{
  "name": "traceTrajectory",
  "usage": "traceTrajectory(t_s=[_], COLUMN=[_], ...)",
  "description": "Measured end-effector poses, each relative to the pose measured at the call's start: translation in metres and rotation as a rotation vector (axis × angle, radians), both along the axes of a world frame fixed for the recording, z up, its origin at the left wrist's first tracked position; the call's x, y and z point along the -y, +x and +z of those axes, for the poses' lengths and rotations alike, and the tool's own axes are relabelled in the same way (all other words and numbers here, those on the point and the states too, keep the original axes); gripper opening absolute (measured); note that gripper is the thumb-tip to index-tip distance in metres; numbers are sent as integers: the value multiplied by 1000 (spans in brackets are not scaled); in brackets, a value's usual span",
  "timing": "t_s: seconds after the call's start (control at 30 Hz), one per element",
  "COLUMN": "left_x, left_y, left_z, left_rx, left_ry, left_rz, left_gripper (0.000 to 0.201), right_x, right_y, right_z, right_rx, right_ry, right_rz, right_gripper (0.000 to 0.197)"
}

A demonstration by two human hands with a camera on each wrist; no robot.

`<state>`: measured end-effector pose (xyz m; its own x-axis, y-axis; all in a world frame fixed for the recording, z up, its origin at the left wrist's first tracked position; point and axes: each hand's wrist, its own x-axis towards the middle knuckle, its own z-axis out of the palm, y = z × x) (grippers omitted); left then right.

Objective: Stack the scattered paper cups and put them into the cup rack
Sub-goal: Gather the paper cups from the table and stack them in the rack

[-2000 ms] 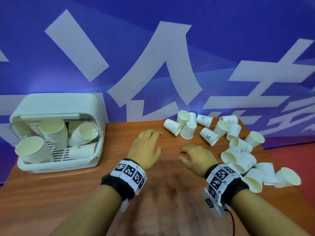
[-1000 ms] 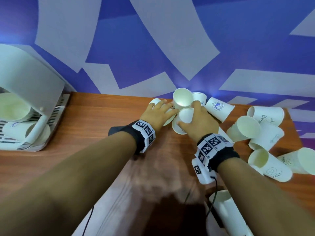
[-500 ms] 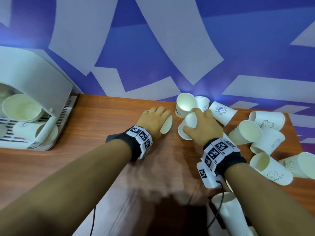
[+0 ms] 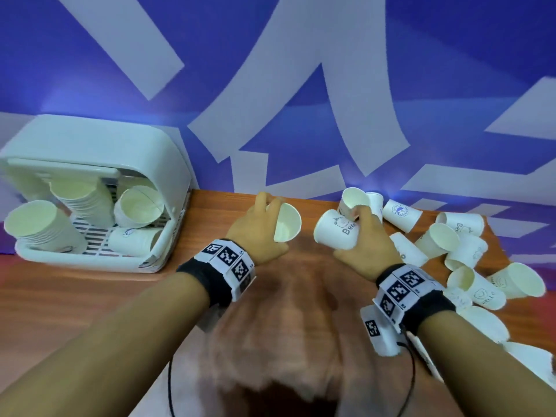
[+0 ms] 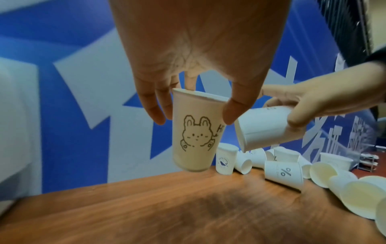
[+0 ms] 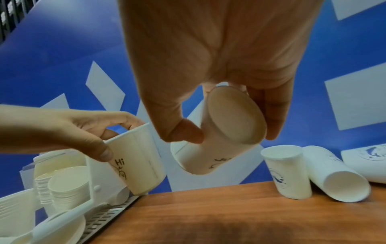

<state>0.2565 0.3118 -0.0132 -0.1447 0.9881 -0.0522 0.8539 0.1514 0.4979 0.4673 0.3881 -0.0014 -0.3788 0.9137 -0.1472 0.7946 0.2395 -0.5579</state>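
This looks like a staged recording or exhibition booth, not a home or kitchen. A large blue backdrop banner (image 4: pixel 301 94) printed with big pale characters stands right behind the far edge of a wooden table (image 4: pixel 126 296) and fills the whole background. Both wrists wear black wristbands (image 4: pixel 224 270) bearing square black-and-white tracking markers, with a thin cable trailing from them. Past the right edge of the table, the left wrist view shows a red floor (image 5: pixel 374 151). Dark slatted panels (image 5: pixel 342 28) rise beside the banner.
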Motion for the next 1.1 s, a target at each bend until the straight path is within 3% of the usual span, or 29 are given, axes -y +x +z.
traceTrajectory(t_s=[0.1,0.2,0.43,0.6,0.67,0.9,1.1], left_x=[33,70,153,195,207,231,232], left_y=[-42,-86,-181,-226,-243,-297,-334], left_z=[20,39,66,70,70,68,54], left_rx=[-26,-13,46,43,10,-53,-93], left_ry=[58,93,170,181,177,194,170], left_rz=[-7,2,67,149,199,352,363], left_gripper=[82,82,85,77,75,79,84], right_x=[40,79,153,170,173,179,186], right_y=[-37,-79,-171,-221,-238,-285,-315], right_z=[18,33,52,59,59,48,43], right_rx=[91,130,112,246,270,199,228], right_ry=[-21,-13,76,93,127,281,251], right_rz=[56,101,74,232,298,488,513], right_gripper=[99,103,84,37,27,23,24])
